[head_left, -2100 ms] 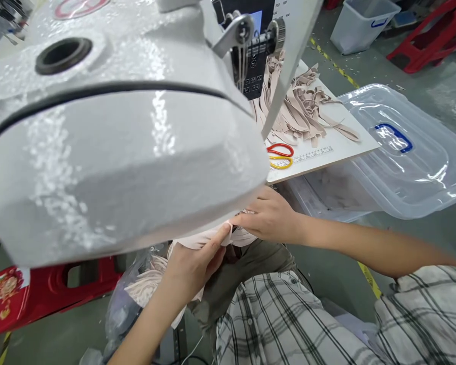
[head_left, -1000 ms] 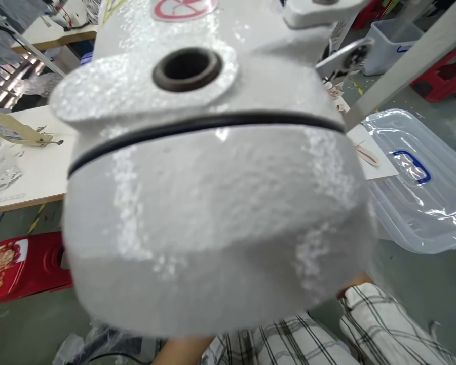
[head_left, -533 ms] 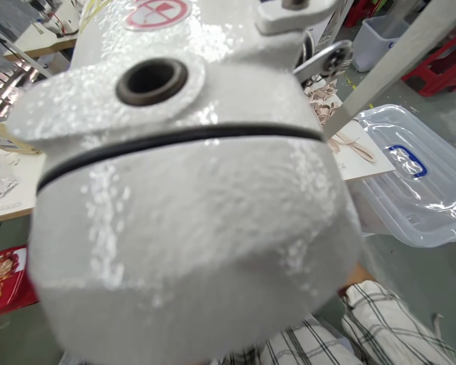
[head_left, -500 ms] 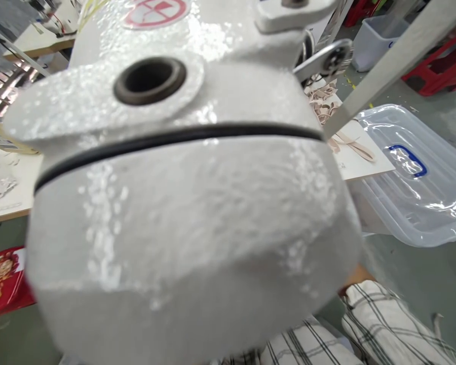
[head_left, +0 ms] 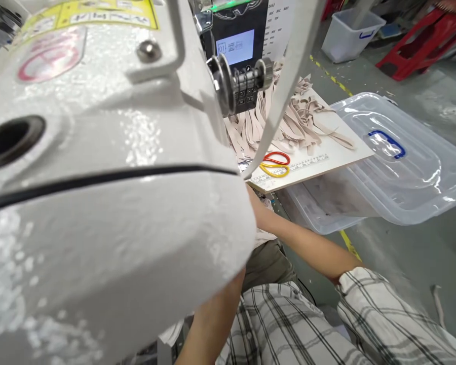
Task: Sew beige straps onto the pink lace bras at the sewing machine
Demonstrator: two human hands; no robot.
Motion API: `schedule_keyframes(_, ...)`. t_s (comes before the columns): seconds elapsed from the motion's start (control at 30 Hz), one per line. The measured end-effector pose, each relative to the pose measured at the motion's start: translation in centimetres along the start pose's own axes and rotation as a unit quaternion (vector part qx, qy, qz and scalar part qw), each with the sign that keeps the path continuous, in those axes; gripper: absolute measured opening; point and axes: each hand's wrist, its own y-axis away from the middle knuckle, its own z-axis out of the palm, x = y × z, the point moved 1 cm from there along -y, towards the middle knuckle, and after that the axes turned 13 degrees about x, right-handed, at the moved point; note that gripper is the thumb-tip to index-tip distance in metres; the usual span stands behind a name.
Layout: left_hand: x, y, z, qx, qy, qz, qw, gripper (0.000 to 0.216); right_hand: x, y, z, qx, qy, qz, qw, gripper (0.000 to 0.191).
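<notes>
A white sewing machine head (head_left: 137, 228) fills the left and middle of the head view and covers both of my hands. My left forearm (head_left: 213, 319) rises from the bottom and passes behind the machine's lower edge. From the right, my right forearm (head_left: 307, 246) reaches in behind the machine's rounded end. A bit of pale fabric (head_left: 264, 238) hangs below that wrist; whether a hand holds it is hidden. On the white tabletop (head_left: 327, 175), scissors (head_left: 276, 165) with a red and a yellow handle loop lie close beyond my right wrist.
Pale beige fabric strips (head_left: 289, 121) are heaped on the tabletop, beside a ruler scale (head_left: 307, 163). A lit control panel (head_left: 235, 48) stands behind the machine. To the right are a clear box lid (head_left: 421, 175), a bin (head_left: 342, 40) and a red stool (head_left: 414, 48).
The view has shifted to the right, so the machine head sits further left. My forearms, the scissors, more of the strips and the control panel now show.
</notes>
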Motion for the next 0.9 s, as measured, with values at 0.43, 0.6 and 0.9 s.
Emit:
schedule_keyframes(0.43, 0.9, -0.6, -0.5, 0.043, -0.026, 0.043, 0.998, 0.062, 1.1, 0.8, 0.7, 0.062, -0.096, 0.023, 0.993, 0.021)
schedule_keyframes(0.6, -0.6, 0.9, -0.1, 0.045, -0.027, 0.036, 0.998, 0.073, 0.6, 1.5, 0.7, 0.105, -0.162, 0.07, 0.979, 0.023)
schedule_keyframes(0.9, 1.8, 3.9, 1.2, 0.067, -0.041, 0.017, 0.997, 0.091, -0.5, 8.3, -1.2, 0.048, -0.266, 0.199, 0.942, 0.04)
